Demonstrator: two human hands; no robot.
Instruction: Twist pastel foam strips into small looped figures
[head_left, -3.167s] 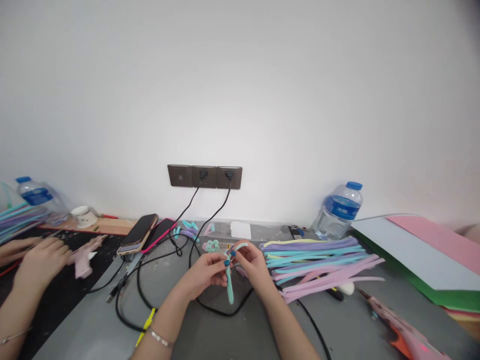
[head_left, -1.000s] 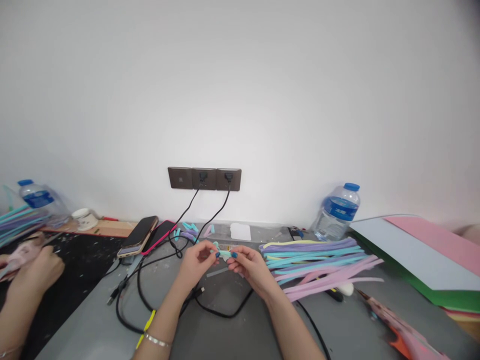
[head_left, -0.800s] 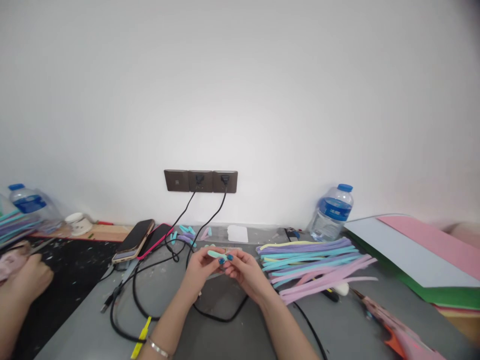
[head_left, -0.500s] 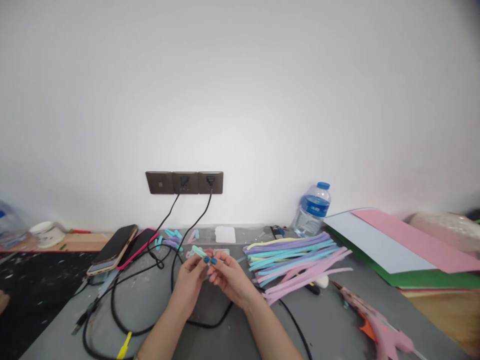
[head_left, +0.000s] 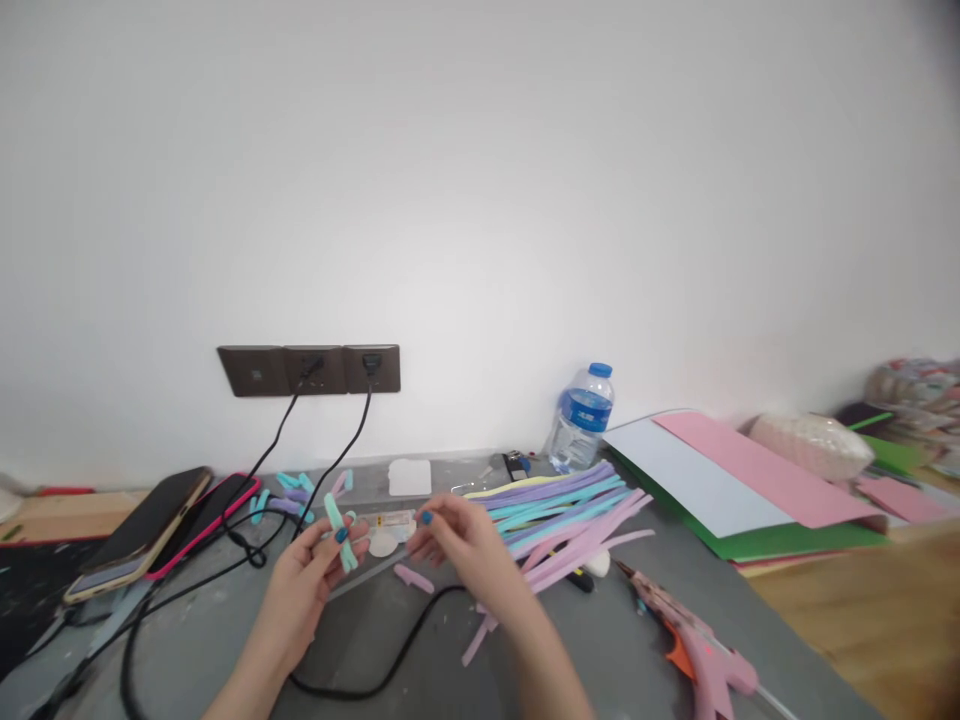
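My left hand (head_left: 311, 570) pinches a folded mint-green pipe cleaner (head_left: 339, 530) between thumb and fingers, held above the desk. To its right, my right hand (head_left: 457, 545) is curled with the thumb close to the fingertips; whatever may be between them is hidden. On the desk between the hands lies a short pink pipe cleaner piece (head_left: 413, 577). Beyond my right hand spreads a bundle of long pastel pipe cleaners (head_left: 570, 510). Several short cut pieces (head_left: 289, 497) lie behind my left hand. A small round white disc (head_left: 382, 542) rests behind the hands.
A pink glue gun (head_left: 690, 640) lies at the right, near coloured paper sheets (head_left: 750, 490). A water bottle (head_left: 583, 418) stands by the wall. Black cables run from the wall sockets (head_left: 309, 370) across the desk (head_left: 420, 660). Two phones (head_left: 142, 530) lie at the left.
My hands have come apart: the left moved left with the mint-green pipe cleaner, the right stays at the right. The view has turned to the right, uncovering the pink piece between them.
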